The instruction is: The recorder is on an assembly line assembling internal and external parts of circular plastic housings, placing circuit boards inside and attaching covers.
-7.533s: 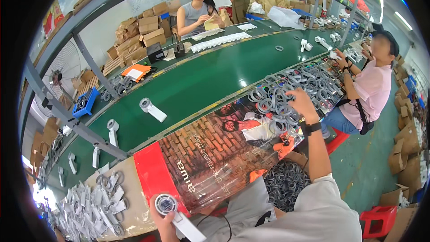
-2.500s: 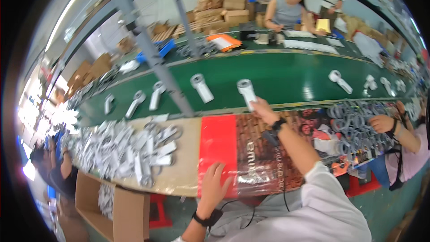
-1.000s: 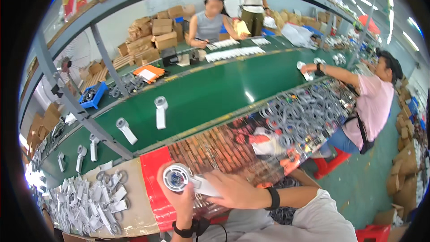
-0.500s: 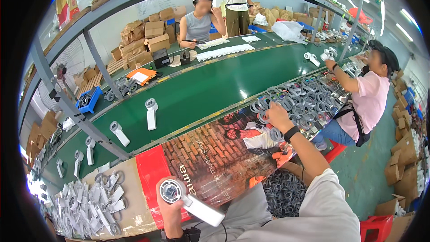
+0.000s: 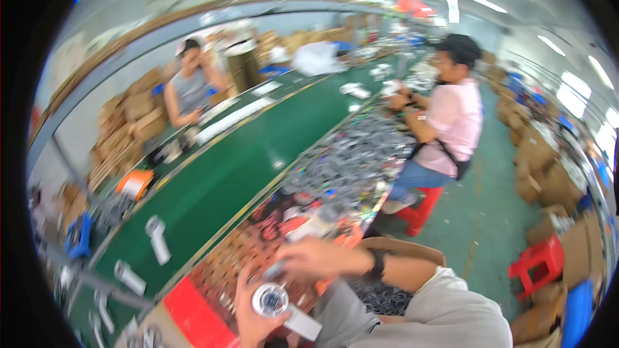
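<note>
"White round-headed unit point(image 5: 280, 309): hard, smooth shell, with a ring-shaped head around a dark centre and a flat, bar-like handle. It lies in the left hand point(image 5: 248, 312), at the near edge of the worktable point(image 5: 225, 269)."

"How do that hand's fingers stand, from where you are?"

"Curled in about the head, closed on it from the left and below; the handle slants out free toward the lower right."

"And the right hand point(image 5: 316, 258)?"

"Thumb and fingers drawn together, holding a small grey piece point(image 5: 274, 270) just above the head. It is blurred; I cannot tell its full shape, nor whether it touches the unit."

"Surfaces round about?"

"Tabletop: glossy cover, printed in a brick pattern, with a plain red panel point(image 5: 200, 316) toward the left. Farther along, grey rings point(image 5: 351, 167) form a loose, tangled heap. An open carton point(image 5: 419, 251) of brown board stands below the right forearm, dark rings point(image 5: 380, 298) inside it."

"Edges and room?"

"A long, straight border divides table from green belt point(image 5: 225, 187), which runs as a broad, smooth strip. White handled pieces point(image 5: 158, 241) lie toward its near end, apart from one another. Between the two hands, the gap is narrow."
</note>
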Demonstrator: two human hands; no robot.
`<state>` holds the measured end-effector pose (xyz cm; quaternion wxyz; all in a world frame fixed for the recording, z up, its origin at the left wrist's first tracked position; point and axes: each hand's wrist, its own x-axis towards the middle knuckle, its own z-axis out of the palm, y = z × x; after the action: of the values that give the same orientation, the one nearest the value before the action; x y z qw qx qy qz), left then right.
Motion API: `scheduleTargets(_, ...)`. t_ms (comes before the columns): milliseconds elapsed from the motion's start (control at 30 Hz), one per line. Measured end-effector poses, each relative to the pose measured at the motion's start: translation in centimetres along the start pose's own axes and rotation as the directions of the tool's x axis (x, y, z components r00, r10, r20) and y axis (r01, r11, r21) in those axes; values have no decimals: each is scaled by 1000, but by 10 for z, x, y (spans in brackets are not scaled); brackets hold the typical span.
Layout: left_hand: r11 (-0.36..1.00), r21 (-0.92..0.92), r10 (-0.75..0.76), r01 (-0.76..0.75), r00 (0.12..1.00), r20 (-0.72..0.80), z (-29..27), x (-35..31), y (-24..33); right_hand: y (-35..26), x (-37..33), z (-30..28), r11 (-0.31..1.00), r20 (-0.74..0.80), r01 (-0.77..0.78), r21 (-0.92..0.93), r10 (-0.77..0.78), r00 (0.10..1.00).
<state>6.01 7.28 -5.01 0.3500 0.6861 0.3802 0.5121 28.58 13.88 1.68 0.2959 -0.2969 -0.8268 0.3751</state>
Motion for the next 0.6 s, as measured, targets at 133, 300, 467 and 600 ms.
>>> scheduleTargets(133, 940, -298, -99, 166, 969, 228, -5, -11, 22, -7, -17, 45, 949, -280, 155, -276, -233, 931)
scheduleTargets(300, 826, -528, -132, 197, 979, 158, -4, -18, 31, -20, -27, 44, 732, -125, 277, -623, -442, 888)
scheduleTargets(467, 722, -639, -283, 264, 956, 75, -13, -32, 60, -55, -16, 47, 766, 61, 37, -642, 3, 998)
scheduleTargets(600, 967, -166, -225, 194, 954, -199, -26, -33, 36, -69, -13, 59, 968, -108, -138, -212, 117, 987)
